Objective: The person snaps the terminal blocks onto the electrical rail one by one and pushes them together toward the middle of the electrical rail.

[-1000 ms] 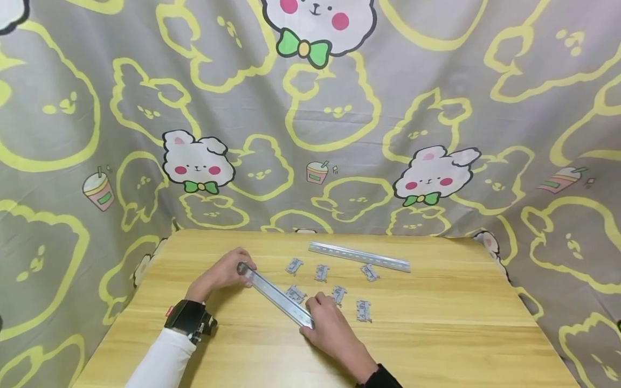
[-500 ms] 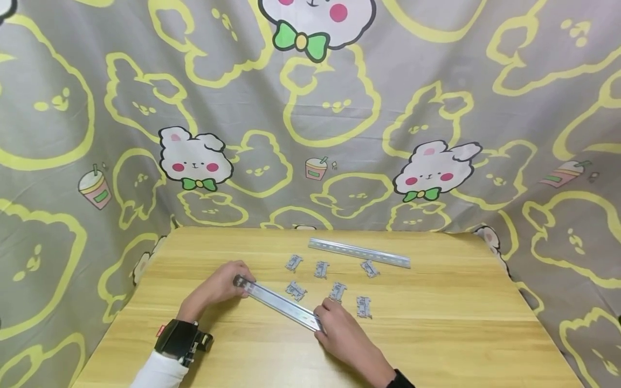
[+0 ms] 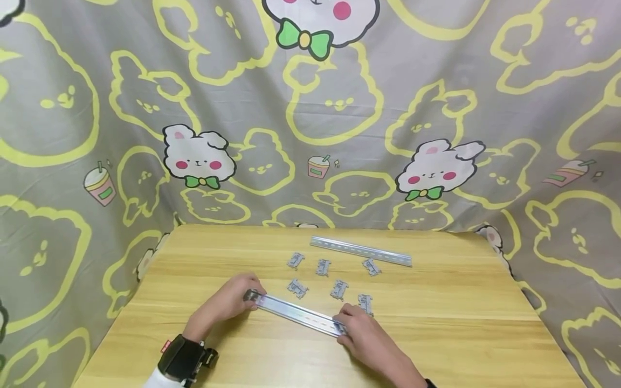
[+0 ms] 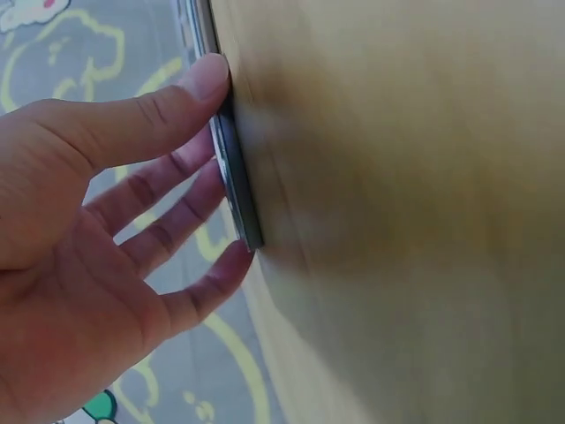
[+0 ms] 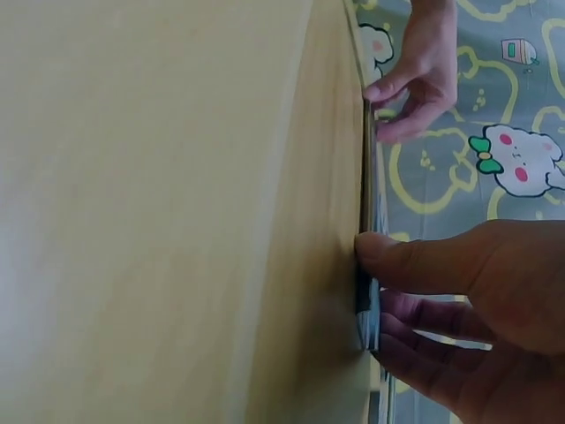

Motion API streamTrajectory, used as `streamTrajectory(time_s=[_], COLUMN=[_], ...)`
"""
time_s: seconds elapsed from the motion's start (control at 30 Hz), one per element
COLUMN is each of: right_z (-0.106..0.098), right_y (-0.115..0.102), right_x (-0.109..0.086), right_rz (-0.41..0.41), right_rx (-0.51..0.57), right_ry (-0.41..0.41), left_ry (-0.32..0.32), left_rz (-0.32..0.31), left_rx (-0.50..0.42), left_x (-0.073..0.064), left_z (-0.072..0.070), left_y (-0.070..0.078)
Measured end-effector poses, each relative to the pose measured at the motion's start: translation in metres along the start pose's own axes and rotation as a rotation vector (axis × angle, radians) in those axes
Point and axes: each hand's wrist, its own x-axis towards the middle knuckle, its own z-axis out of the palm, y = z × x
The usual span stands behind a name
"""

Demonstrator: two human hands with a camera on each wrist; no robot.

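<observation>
A slotted metal DIN rail [image 3: 298, 314] is held between both hands, low over the front middle of the wooden table. My left hand [image 3: 235, 297] pinches its left end between thumb and fingers. At the other end my right hand [image 3: 366, 334] grips the rail, thumb on the near edge and fingers on the far side. The left wrist view shows the left thumb [image 4: 210, 78] on one edge of the rail [image 4: 234, 172]. In the right wrist view the right thumb [image 5: 380, 250] presses the rail's edge. A small dark patch shows at the rail's left end, its kind unclear.
A second slotted rail [image 3: 361, 251] lies at the back of the table [image 3: 466, 302]. Several grey terminal-block-like pieces, such as one [image 3: 297, 288] behind the held rail and another [image 3: 365, 304] near the right hand, lie spread out. A patterned curtain [image 3: 271, 161] encloses the table's back and sides.
Both hands have shifted the held rail to the right and nearer the table's front. Its slant has flattened. The grey pieces and the second rail keep their places.
</observation>
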Motion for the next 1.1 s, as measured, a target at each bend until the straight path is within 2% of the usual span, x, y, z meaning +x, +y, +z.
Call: streamTrajectory(time_s=[0.2, 0.53, 0.77, 1.1], right_z=[-0.007, -0.018, -0.023, -0.026], right_y=[0.01, 0.023, 0.04, 0.059], right_x=[-0.011, -0.024, -0.025, -0.014], right_rz=[0.013, 0.041, -0.007, -0.007], right_rx=[-0.014, -0.062, -0.102, -0.078], right_ry=[0.002, 0.004, 0.06, 0.04], left_ry=[-0.014, 0.002, 0.037, 0.062], left_rz=[-0.038, -0.015, -0.001, -0.038], left_rx=[0.006, 0.068, 0.112, 0.109], left_x=[-0.004, -0.004, 0.002, 0.009], left_z=[0.008, 0.021, 0.03, 0.035], left_y=[0.019, 0.042, 0.049, 0.052])
